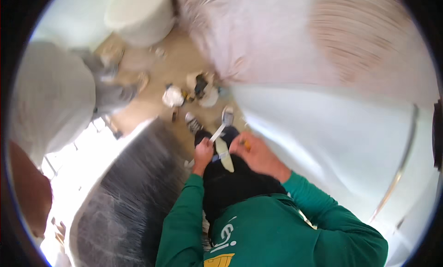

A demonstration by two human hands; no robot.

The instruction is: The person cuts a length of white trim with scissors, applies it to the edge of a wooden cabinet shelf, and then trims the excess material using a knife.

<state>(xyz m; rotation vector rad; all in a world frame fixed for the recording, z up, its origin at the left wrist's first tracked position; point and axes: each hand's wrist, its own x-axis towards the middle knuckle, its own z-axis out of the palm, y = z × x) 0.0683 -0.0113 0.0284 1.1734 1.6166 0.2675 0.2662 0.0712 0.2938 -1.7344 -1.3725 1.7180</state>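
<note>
A person in a green top works in a narrow gap, the curved edge of a dark plastic-wrapped piece point(131, 200) close on the L and a white sheeted surface point(323, 124) sloping off on the R. Room opens fwd, past the shoes point(227, 115), where tan floor point(180, 52) shows beyond a pile of clutter point(201, 89).

The white strip point(218, 132) is in front of the body, above the lap; its long axis runs diag., free end pointing fwd and R, twd the shoes. L hand point(204, 152) is closed on it, fingers bent. R hand point(254, 152), level w/ it, is partly curled round an orange item point(247, 145); exact grip blurred. Btwn hands: a pale flat piece point(223, 151), long axis nearly fore-aft.
</note>
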